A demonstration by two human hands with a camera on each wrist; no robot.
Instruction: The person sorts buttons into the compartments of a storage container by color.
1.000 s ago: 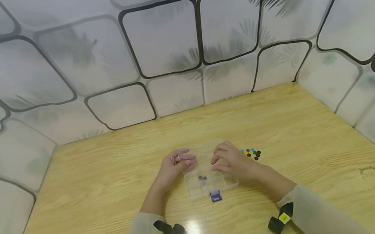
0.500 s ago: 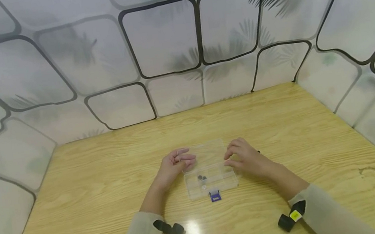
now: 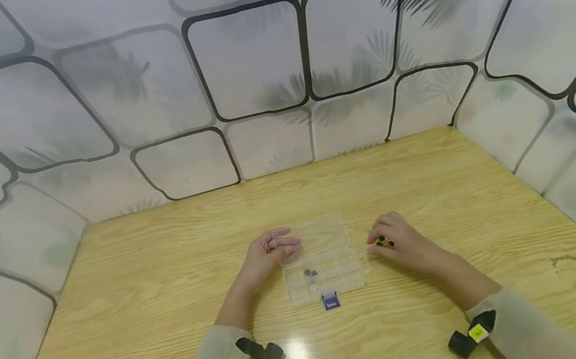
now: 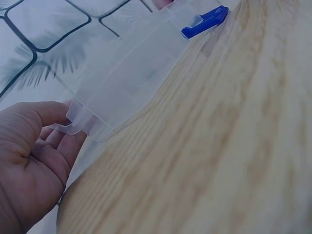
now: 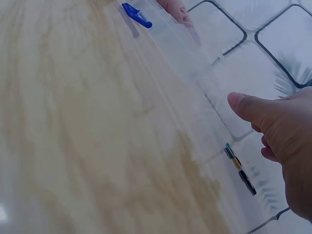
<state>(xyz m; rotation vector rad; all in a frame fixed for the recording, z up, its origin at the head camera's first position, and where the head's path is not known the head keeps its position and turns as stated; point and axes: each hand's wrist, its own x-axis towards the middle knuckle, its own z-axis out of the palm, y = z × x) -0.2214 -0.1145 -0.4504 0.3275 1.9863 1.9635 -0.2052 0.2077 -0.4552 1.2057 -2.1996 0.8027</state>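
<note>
A clear plastic compartment box (image 3: 298, 296) lies with its lid (image 3: 324, 236) tipped back, and a blue latch (image 3: 331, 301) at the front. In one compartment sit a few dark discs (image 3: 310, 273) and a pale one. My left hand (image 3: 268, 255) holds the box at its left side; the left wrist view has the thumb before the plastic edge and fingers behind it. To the right of the box my right hand (image 3: 402, 243) hovers over a pile of small coloured buttons (image 3: 383, 241), partly covering them. Thumb and fingers are apart there, with the pile (image 5: 240, 169) just below in the right wrist view.
The wooden table (image 3: 168, 272) spreads around the box. A patterned wall covering (image 3: 259, 60) rises behind it and along both sides. Each sleeve carries a black wrist camera, the left one (image 3: 272, 355) and the right one (image 3: 460, 344).
My right hand has moved right, from over the box to the button pile, with its fingers spreading. My left hand and the box have stayed put.
</note>
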